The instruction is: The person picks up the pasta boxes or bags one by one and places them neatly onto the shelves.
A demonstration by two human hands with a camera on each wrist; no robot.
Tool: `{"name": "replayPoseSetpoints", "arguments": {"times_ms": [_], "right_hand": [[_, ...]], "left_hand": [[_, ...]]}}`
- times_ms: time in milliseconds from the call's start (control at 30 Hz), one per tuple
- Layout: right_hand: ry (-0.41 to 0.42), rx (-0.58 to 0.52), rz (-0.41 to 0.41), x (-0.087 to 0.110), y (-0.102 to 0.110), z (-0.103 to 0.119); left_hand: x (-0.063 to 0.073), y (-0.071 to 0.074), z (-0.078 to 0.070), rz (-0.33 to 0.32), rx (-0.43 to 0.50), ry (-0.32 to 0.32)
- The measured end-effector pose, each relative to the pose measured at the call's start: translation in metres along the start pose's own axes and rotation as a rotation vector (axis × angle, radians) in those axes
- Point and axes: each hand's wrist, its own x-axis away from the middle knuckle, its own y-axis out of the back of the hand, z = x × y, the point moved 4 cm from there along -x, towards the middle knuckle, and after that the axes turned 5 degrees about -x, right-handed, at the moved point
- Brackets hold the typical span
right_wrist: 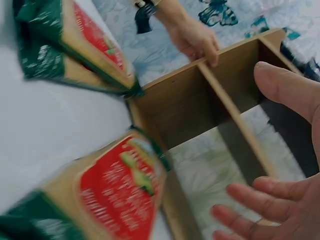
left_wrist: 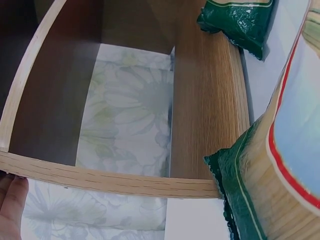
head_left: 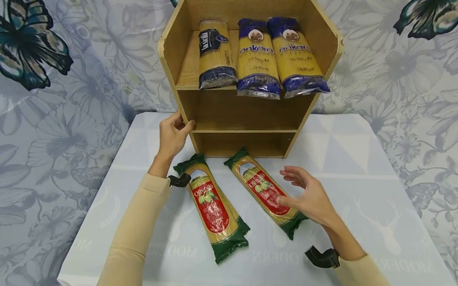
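Note:
My left hand (head_left: 173,133) grips the left side panel of a wooden shelf unit (head_left: 247,131), thumb on the front edge. In the left wrist view only its fingers (left_wrist: 12,205) show. My right hand (head_left: 310,195) hovers with spread fingers beside the right Olivoila spaghetti pack (head_left: 262,186); whether it touches the pack I cannot tell. Left of that pack, further Olivoila spaghetti packs (head_left: 211,202) lie stacked, the lower one mostly hidden. All have green ends and red labels. In the right wrist view, the right hand's thumb and fingers (right_wrist: 285,200) stand apart around nothing.
On the upper shelf lie a La Sarta spaghetti pack (head_left: 216,55) and two Ankara pasta packs (head_left: 258,59), (head_left: 298,57), their ends jutting past the shelf edge. A patterned cloth covers the table (head_left: 343,143). Behind it hangs a floral backdrop (head_left: 107,51).

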Motion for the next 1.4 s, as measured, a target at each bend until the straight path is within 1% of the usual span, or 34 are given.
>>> {"name": "replayPoseSetpoints", "arguments": {"times_ms": [133, 267, 467, 633, 867, 967, 1167, 1400], "right_hand": [[0.005, -0.008, -0.047, 0.005, -0.007, -0.014], [-0.019, -0.008, -0.073, 0.010, -0.013, -0.029], [-0.066, -0.035, -0.077, 0.017, -0.024, -0.048], [-0.096, 0.016, -0.081, 0.021, -0.033, -0.059], [-0.140, 0.122, -0.088, 0.020, -0.037, -0.066], [-0.175, 0.155, -0.077, 0.017, -0.038, -0.068], [-0.234, 0.186, -0.053, 0.011, -0.034, -0.066], [-0.282, 0.235, 0.003, 0.009, -0.031, -0.068]], "left_hand": [[0.000, 0.000, -0.001, -0.004, -0.002, -0.004], [-0.001, -0.001, -0.002, -0.002, 0.010, -0.011], [0.000, -0.002, -0.001, -0.002, 0.023, -0.012], [-0.001, -0.002, 0.001, -0.002, 0.017, -0.006], [0.000, -0.002, 0.001, -0.005, 0.016, 0.001], [-0.001, -0.002, 0.000, -0.006, 0.016, -0.013], [-0.003, -0.002, -0.002, -0.007, 0.027, -0.044], [0.000, -0.002, -0.001, -0.010, 0.028, -0.004]]}}
